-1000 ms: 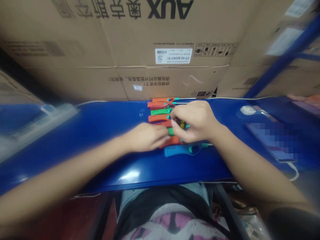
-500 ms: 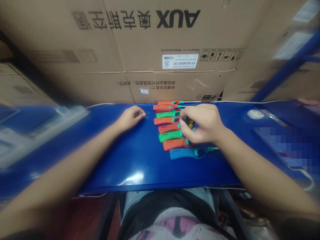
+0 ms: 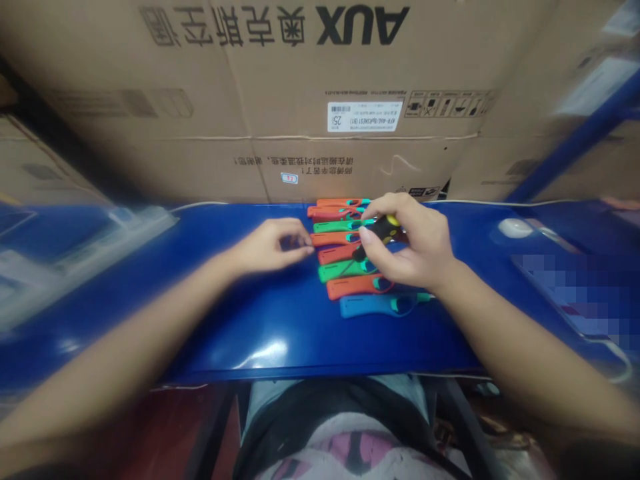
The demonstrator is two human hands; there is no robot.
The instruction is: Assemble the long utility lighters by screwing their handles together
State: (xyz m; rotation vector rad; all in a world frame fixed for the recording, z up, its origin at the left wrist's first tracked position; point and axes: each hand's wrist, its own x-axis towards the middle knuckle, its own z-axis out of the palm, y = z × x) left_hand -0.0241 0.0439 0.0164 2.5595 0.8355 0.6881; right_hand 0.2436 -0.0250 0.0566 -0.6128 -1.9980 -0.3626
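Note:
Several long-nosed gas lighters lie side by side on the blue table (image 3: 225, 333), with orange, red and green handles and a blue lighter (image 3: 367, 306) nearest me. My right hand (image 3: 417, 243) is closed round a black and yellow screwdriver (image 3: 386, 229), whose thin shaft slants down-left over the red and green handles. My left hand (image 3: 277, 245) has its thumb and fingertips drawn together at the butt end of an orange lighter (image 3: 333, 239). Whatever lies between those fingertips is too small to make out. My right hand covers several lighter nozzles.
A large cardboard box (image 3: 200, 160) stands along the table's back edge. On the right are a white computer mouse (image 3: 515, 228) and a partly blurred flat device (image 3: 555, 293) with a cable. A pale, blurred object (image 3: 110, 247) lies on the left.
My left hand has moved right, from small shiny bits on the table to the orange lighter's end. My right hand has turned the screwdriver, so more of its handle shows.

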